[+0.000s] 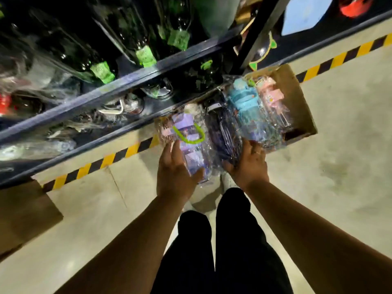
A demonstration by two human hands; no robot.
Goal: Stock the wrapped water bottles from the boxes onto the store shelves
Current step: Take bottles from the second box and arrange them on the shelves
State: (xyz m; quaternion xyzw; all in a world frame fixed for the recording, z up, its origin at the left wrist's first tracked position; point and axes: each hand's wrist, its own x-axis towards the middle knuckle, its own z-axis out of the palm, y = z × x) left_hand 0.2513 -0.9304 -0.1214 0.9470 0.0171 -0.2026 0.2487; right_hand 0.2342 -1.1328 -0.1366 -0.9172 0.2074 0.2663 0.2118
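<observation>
Two wrapped bottles are held side by side above the floor [339, 166], close to the dark shelves [89, 102]. The left hand [176, 166] cradles a purple bottle [191, 149] with a green strap [188, 136], thumb curled under its base. The right hand [248, 164] grips a dark bottle [222, 134]. Just to their right, a blue bottle [246, 111] and a pink bottle [273, 102] lie in a cardboard box [297, 98].
</observation>
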